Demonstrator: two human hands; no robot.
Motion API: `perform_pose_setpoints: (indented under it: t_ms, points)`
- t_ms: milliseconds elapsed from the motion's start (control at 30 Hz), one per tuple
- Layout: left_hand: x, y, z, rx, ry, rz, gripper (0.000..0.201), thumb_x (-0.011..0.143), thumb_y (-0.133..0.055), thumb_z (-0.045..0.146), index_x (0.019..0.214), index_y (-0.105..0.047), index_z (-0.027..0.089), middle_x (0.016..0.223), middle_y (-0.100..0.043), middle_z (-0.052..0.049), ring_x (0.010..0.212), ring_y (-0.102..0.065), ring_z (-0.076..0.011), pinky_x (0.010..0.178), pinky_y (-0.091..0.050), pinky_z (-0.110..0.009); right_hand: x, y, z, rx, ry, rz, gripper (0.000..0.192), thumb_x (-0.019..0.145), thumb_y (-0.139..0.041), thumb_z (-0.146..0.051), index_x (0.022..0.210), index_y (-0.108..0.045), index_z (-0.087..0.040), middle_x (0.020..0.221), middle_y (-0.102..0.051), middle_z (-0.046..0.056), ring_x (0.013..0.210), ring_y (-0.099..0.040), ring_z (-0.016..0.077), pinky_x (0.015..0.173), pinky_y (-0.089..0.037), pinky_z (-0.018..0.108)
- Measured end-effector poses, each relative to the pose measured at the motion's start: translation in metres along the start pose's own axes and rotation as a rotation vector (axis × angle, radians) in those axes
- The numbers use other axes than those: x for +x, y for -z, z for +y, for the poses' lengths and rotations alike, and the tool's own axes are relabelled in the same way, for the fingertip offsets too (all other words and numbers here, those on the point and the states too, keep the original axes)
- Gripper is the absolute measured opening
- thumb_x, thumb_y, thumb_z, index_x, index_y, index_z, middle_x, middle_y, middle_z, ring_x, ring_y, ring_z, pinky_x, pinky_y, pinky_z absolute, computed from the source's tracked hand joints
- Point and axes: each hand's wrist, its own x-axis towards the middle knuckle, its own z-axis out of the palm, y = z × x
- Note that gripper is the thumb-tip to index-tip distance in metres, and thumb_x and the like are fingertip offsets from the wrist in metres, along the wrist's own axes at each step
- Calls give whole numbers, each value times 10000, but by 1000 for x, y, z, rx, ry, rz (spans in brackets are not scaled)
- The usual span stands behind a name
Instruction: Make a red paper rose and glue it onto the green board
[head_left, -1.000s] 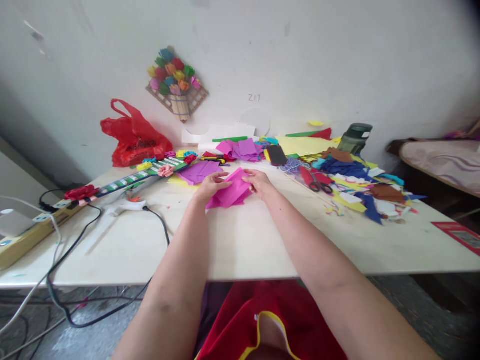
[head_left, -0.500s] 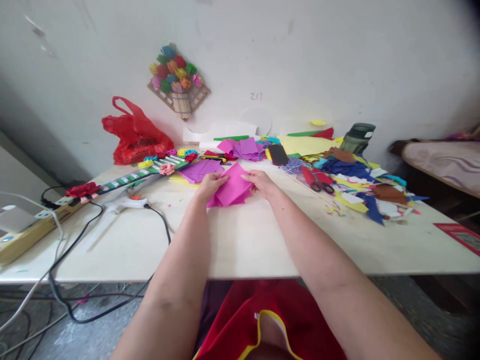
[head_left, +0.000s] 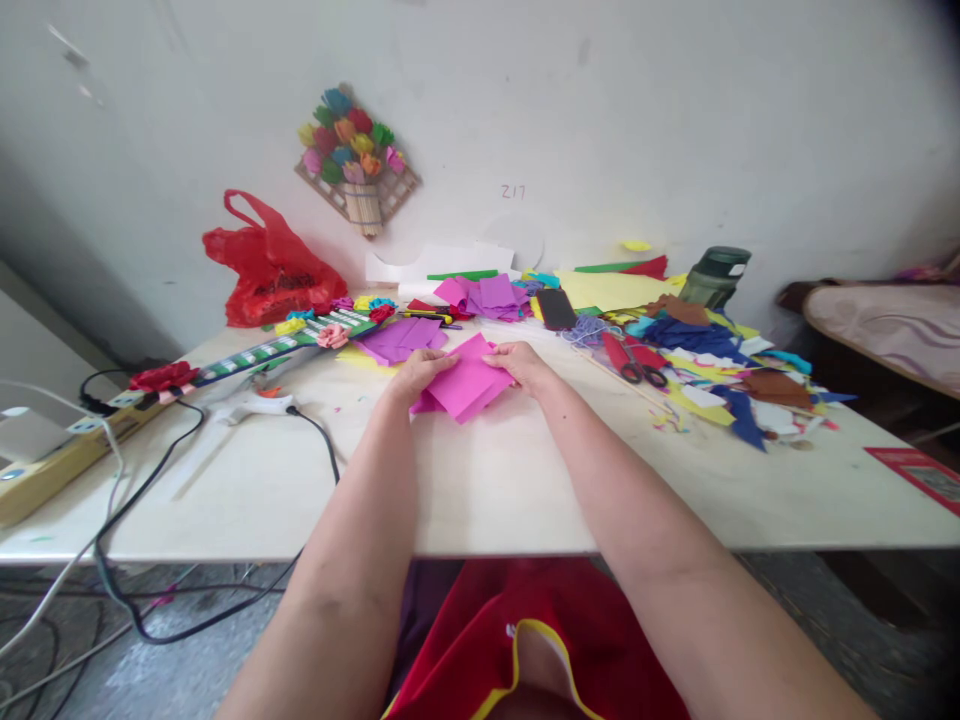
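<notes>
Both hands, left hand and right hand, still pinching pink paper; sheet now flatter, lower on table.

Both hands forward, fingers pinched.

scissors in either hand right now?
No. The red scissors lie on the table; both hands hold pink paper.

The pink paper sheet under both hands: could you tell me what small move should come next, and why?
Probably press the sheet flat and run a finger along its fold. The left hand and right hand pinch opposite edges of the pink paper sheet, which lies on the table slightly lifted and askew over another pink piece, so it looks unsettled.
</notes>
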Motion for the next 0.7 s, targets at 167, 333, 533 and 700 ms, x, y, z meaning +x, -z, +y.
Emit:
perform_pose_setpoints:
  t_ms: [167,333,533,700]
  points:
    - [1,4,-1,98,-44,19,383,537,-794,479,670,-680,139,613,-622,-45,529,-517,-136,472,-341,-247,-3,2,0,-26,9,-42,133,628,-704,-114,567,-591,-148,429,-536,-30,380,-427,71,353,-277,186]
    - [5,6,-8,67,-37,-26,425,516,-809,479,747,-706,136,651,-652,-54,528,-539,-132,477,-373,-239,2,6,5,-49,35,-87,97,614,-731,-174,621,-649,-121,581,-653,26,566,-568,122,530,-435,225]
    - [7,5,-10,19,-33,-78,422,530,-814,466,768,-706,134,665,-659,-59,511,-543,-126,456,-375,-232,5,6,5,-61,104,-22,73,598,-726,-138,608,-654,-135,521,-613,-17,520,-524,93,518,-400,203]
    - [1,-1,-5,-34,-25,-64,429,555,-802,468,810,-720,133,707,-683,-79,540,-576,-149,466,-385,-241,5,4,6,-37,92,-83,68,585,-728,-136,623,-672,-138,543,-628,-8,539,-547,102,546,-423,216]
